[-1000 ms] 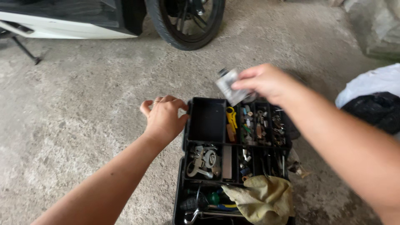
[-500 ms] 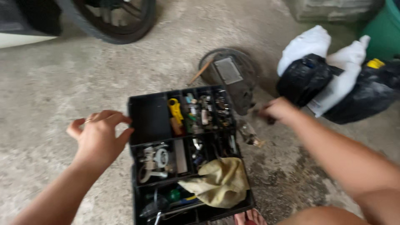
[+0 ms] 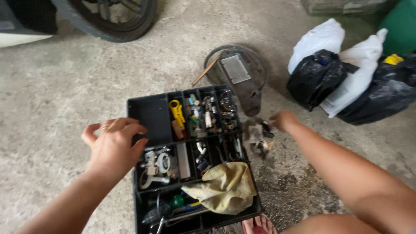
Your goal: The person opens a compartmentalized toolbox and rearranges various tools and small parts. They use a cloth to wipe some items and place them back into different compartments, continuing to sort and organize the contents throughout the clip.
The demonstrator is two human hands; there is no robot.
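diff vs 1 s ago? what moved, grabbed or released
The right hand held a small silver packet above the toolbox; it has swung out to the right, low over the concrete beside small debris, the packet gone from view. The left hand stays spread at the toolbox's left edge; the yellow rag is unmoved.

bags (image 3: 346, 78) block right; floor (image 3: 65, 95) left open

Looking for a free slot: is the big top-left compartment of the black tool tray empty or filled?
Empty. The large compartment shows only its bare black floor, while the neighbouring slots hold small parts. The left hand hovers at its edge.
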